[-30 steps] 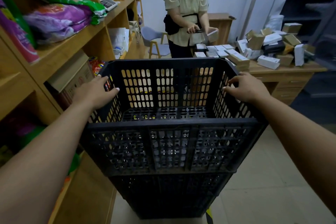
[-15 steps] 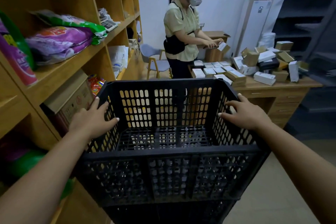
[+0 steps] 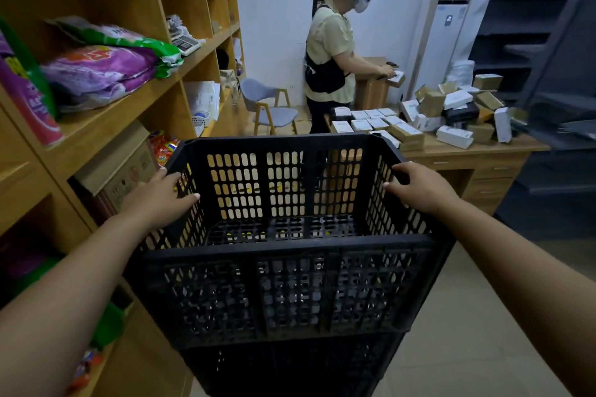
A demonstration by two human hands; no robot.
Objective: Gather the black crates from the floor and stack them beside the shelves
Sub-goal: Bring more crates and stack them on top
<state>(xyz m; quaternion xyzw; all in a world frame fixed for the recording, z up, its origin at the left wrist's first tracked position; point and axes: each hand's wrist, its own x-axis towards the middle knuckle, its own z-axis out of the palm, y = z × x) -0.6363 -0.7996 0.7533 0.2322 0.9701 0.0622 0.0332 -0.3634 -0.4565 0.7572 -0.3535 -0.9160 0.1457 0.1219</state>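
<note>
Both grips (seemingly closed) on top crate [image 3: 283, 293]

No wording in this storeroom can be made out. The purple bag [image 3: 96, 74] on the wooden shelves [image 3: 180, 74] carries orange print too blurred to read, as does the green-and-white bag [image 3: 129, 39] lying on top of it. Farther along the same shelf, a calculator [image 3: 184, 43] shows keys but no legible figures. The cardboard box [image 3: 119, 167] one shelf below bears red marks and small symbols, likewise unreadable.
</note>
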